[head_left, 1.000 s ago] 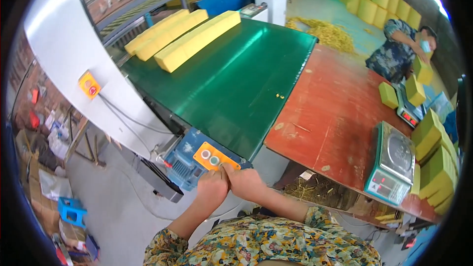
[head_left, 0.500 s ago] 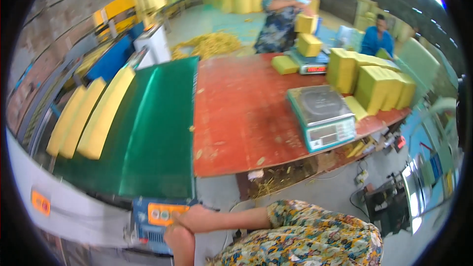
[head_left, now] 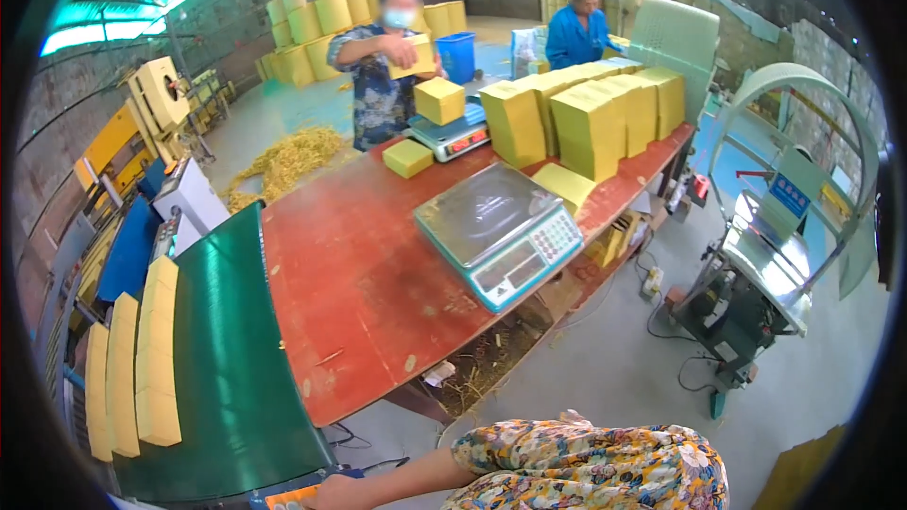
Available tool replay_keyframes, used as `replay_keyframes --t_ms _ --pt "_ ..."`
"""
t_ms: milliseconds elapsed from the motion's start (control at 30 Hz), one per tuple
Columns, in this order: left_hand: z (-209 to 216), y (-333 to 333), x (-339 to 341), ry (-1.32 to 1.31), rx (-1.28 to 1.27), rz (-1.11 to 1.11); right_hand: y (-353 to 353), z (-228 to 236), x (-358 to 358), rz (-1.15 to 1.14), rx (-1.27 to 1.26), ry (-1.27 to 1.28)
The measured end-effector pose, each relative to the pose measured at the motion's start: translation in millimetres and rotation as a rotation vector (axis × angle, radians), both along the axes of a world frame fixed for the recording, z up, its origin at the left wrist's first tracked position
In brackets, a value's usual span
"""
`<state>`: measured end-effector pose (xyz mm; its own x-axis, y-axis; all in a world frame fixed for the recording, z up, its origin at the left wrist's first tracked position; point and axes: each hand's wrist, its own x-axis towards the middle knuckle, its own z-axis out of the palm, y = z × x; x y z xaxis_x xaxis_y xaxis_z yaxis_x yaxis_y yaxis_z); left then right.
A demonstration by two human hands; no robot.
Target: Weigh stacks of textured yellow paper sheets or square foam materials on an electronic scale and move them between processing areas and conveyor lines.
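Note:
My right hand (head_left: 334,492) rests at the lower edge on an orange button panel (head_left: 291,498), at the near end of a green conveyor belt (head_left: 222,349). Its forearm reaches in from the right out of a floral sleeve. The picture's edge cuts off the hand, and its finger pose is unclear. My left hand is out of view. Three long rows of yellow blocks, a left row (head_left: 98,392), a middle row (head_left: 123,373) and a right row (head_left: 157,359), lie along the belt's left side.
Beside the belt is a red table (head_left: 359,293) with a teal scale (head_left: 501,236), a second scale (head_left: 452,137) and stacked yellow blocks (head_left: 586,127). Across it, a masked person (head_left: 373,76) holds a block; a person in blue (head_left: 576,33) is farther back. A machine (head_left: 746,274) stands right.
My view has swung to the right and upward, so the belt and panel sit lower and farther left. My left hand, seen before beside the right one, has left the picture.

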<state>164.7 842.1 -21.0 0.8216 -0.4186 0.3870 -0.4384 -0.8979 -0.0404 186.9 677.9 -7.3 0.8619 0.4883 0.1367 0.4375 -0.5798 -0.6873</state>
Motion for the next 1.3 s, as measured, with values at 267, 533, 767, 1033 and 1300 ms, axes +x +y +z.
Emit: replay_keyframes --t_ms 267,533,767,1033,1300 --pt "43 -11 -10 0.321 0.054 0.155 1 24 -11 0.007 -0.087 -0.013" --pt "85 -5 -17 0.432 0.093 -0.025 19 32 -31 -0.216 -0.021 -0.033" --pt "102 2 -22 0.186 0.048 -0.304 40 33 -46 -0.375 -0.029 0.006" --pt "98 9 -19 0.107 0.057 -0.347 43 54 -62 -0.397 -0.060 0.057" --pt "91 11 -9 0.123 0.099 -0.325 51 4 -37 -0.423 -0.026 -0.090"
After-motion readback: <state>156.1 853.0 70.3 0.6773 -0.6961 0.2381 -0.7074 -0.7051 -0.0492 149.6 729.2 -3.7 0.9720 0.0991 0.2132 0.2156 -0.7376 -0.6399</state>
